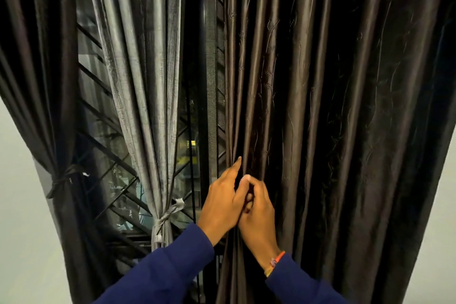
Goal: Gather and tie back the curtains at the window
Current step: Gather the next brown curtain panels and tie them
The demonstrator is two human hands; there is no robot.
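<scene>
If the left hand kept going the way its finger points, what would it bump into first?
Probably the inner edge fold of the dark brown curtain; the left hand points up along it, fingertip about touching, though depth is unclear.

I can read no text, label, brand, number or sign anywhere in front of me.
</scene>
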